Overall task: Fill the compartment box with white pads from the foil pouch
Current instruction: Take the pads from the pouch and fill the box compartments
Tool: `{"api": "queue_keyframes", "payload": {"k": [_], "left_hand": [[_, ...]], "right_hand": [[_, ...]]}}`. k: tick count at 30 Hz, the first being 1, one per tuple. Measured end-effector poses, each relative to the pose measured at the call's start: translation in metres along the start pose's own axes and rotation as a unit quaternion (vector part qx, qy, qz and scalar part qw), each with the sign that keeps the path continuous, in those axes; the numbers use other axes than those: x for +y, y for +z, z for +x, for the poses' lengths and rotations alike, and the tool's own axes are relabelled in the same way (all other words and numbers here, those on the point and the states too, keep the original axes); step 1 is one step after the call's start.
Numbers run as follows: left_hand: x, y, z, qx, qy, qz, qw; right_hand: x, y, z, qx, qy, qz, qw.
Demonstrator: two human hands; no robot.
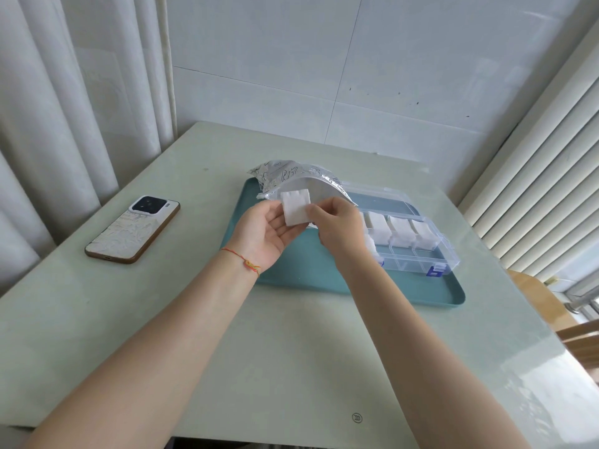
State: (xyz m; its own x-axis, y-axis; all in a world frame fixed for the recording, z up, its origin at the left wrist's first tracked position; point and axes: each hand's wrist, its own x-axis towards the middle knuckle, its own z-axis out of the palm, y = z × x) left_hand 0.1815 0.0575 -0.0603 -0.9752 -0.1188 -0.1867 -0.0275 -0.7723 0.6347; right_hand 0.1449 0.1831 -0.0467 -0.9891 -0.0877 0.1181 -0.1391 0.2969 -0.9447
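Item: small stack of white square cotton pads (295,207), held between both hands above the near-left part of the tray.

Grip: our right hand (338,226) pinches the stack's right edge between thumb and curled fingers. Our left hand (264,233) lies palm-up beneath it, fingers nearly straight, cradling the lower left edge rather than clasping it. The stack stands roughly upright, flat face toward us, its top edge level with the pouch mouth.

Just behind: crinkled silver foil pouch with printed pattern (291,176), lying on its side on the tray's far-left corner, mouth open toward us. The pads sit right in front of that mouth; we cannot tell whether they touch the foil.

To the right: clear plastic compartment box with blue latches (418,244), lid open, long axis running left to right and slightly away. Three far-row cells each hold a white pad stack; the cell nearest our right wrist is partly hidden. The near-row cells look empty.

Bearing: the box lies to the right of the grip and a little nearer us, so our right hand is the closer one; we judge a short rightward carry suffices.

Beneath: teal rectangular plastic tray (389,291), on a pale green table (291,367).

Apart, left: a smartphone in a patterned white case (133,230), face down.
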Motion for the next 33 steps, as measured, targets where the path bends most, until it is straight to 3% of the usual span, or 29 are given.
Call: {"api": "queue_keyframes", "payload": {"k": [9, 15, 21, 27, 33], "left_hand": [[-0.004, 0.009, 0.001, -0.004, 0.002, 0.131, 0.991], [-0.017, 0.039, 0.008, -0.021, 0.000, 0.278, 0.960], [-0.044, 0.060, 0.021, -0.007, 0.043, 0.483, 0.875], [-0.062, 0.063, 0.030, -0.010, 0.095, 0.637, 0.765], [-0.065, 0.066, 0.033, -0.023, 0.109, 0.714, 0.691]], "right_hand": [[-0.010, -0.013, -0.001, -0.037, 0.019, -0.014, 0.999], [-0.010, -0.064, 0.010, -0.046, 0.022, -0.032, 0.998], [0.019, -0.105, 0.021, 0.021, 0.047, -0.107, 0.993], [0.041, -0.111, 0.024, -0.022, 0.064, -0.179, 0.982], [0.040, -0.103, 0.023, -0.045, 0.006, -0.298, 0.953]]}}
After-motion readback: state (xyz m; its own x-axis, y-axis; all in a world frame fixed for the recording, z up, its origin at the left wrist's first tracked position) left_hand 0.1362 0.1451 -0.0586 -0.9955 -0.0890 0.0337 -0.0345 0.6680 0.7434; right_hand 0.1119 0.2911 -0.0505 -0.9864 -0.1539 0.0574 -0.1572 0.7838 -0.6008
